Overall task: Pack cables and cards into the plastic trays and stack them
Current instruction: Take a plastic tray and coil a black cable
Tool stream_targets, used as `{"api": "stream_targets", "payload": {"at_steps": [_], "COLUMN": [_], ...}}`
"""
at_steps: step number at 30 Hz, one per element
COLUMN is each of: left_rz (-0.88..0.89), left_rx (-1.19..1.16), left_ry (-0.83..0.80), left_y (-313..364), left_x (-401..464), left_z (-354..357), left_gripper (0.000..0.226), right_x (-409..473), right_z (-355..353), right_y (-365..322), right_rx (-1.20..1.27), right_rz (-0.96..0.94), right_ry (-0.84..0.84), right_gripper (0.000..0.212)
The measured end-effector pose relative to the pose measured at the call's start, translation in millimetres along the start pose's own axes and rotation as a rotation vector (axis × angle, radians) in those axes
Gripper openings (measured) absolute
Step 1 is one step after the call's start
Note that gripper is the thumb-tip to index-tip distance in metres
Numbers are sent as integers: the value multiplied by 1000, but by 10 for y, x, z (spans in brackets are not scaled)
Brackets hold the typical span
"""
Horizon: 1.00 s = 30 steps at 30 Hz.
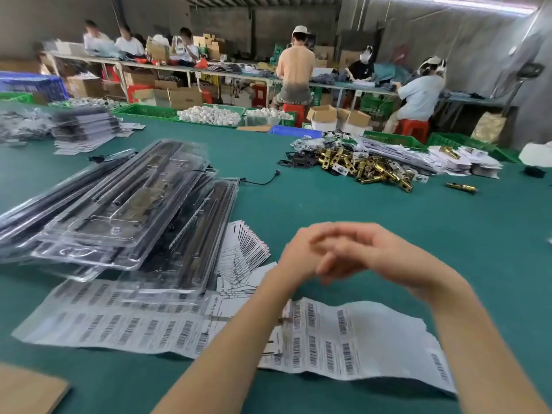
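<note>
Green table [343, 204], carrying stacked clear plastic trays [119, 210] at left, barcode label sheets [343, 339] in front, fanned cards [245, 249], brass lock parts [367, 168] far right.

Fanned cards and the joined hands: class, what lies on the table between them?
In the head view, only bare green table lies between the fanned cards and the left hand, which meets the right hand.

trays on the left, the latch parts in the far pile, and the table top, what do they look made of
Trays: thin clear plastic, glossy; you see through them and their edges glint.
Latch parts: metal by the look, shiny brass or gold finish with bright reflections.
Table top: a matte green covering, perhaps felt or a mat; no glare.
</note>
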State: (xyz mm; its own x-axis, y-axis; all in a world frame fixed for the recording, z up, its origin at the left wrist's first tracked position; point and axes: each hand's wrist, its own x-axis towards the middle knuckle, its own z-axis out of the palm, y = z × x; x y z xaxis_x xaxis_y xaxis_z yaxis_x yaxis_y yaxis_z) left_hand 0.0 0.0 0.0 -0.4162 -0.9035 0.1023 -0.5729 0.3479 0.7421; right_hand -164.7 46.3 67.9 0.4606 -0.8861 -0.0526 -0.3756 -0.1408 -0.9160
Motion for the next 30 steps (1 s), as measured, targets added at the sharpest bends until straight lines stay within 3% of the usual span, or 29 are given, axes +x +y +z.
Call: {"api": "stream_targets", "payload": {"at_steps": [1, 4, 7, 10, 13, 15, 22, 27, 30], "left_rz": [-23, -145, -157, -125, -63, -120, -493, -515, -557], "left_rx": [3, 133, 239, 302, 486, 610, 726, 495, 489], "left_ry": [15, 60, -16, 87, 338, 414, 330, 346, 334], "left_y": [-77, -304, -431, -459, -481, -578, -960, -1052, -1073], "left_x": [18, 105, 176, 226, 233, 261, 149, 103, 102], "left_z": [-14, -23, 25, -34, -260, -441, -787, -931, -1003], "left_gripper": [19, 13, 8, 17, 23, 29, 56, 50, 45], "right_x": [164, 554, 736, 775, 795, 817, 833, 832, 838], "right_z": [337, 498, 514, 565, 550, 569, 608, 599, 581], "right_y": [100, 425, 750, 907, 902, 917, 830, 851, 869], "right_rx": [55, 73, 88, 45, 73, 7, -146, -122, -111], "right_rz": [88, 217, 334, 380, 373, 385, 400, 365, 350], "right_ry": [120, 496, 618, 631, 649, 640, 553, 531, 527], "right_gripper": [25, 16, 10, 12, 11, 11, 13, 10, 11]}}
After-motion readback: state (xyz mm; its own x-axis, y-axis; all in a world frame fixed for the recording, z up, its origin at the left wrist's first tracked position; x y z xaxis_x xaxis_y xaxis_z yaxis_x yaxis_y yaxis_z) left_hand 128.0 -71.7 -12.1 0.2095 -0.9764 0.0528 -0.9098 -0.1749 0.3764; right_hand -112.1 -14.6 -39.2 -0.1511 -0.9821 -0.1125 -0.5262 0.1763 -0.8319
